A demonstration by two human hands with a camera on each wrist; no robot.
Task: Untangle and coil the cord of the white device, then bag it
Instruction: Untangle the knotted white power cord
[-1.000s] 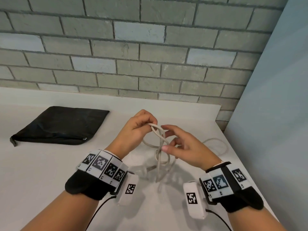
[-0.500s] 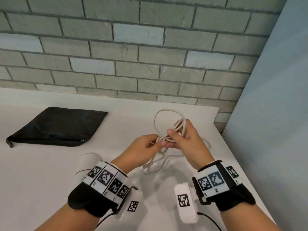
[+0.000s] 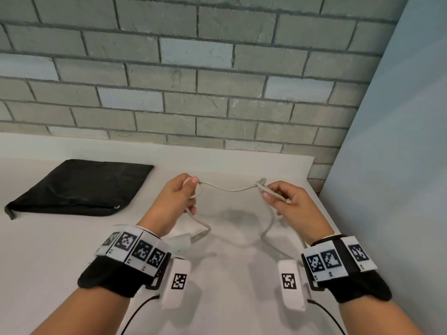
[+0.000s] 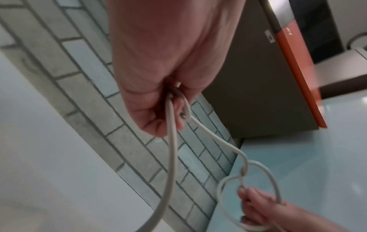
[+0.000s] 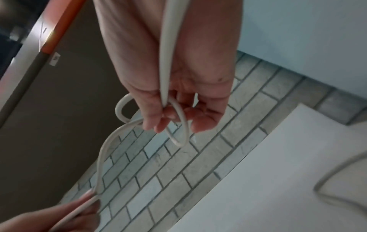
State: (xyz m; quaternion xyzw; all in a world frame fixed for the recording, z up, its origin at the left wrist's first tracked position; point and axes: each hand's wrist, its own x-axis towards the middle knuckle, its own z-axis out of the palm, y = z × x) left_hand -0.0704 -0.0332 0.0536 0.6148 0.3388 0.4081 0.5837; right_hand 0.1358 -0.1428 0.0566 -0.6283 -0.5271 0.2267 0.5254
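1. Centrally, cord [image 3: 232,189] spans above the tabletop [image 3: 48,250], a small knot near its right end.
2. Left hand [image 3: 179,197] grips one loop; right hand [image 3: 287,201] pinches the knotted end.
3. Slack drops to the device [image 3: 180,243].
4. Bag [image 3: 77,187] lies flat, far left.

A white table [image 3: 48,250] carries a flat black bag [image 3: 79,187] and slack cord [image 3: 242,243].

Your left wrist hides most of the device [image 3: 180,243]. The cord [image 3: 232,189] vanishes inside both fists; its loose loop blurs in the right wrist view. Bag [image 3: 79,187] contents unreadable.
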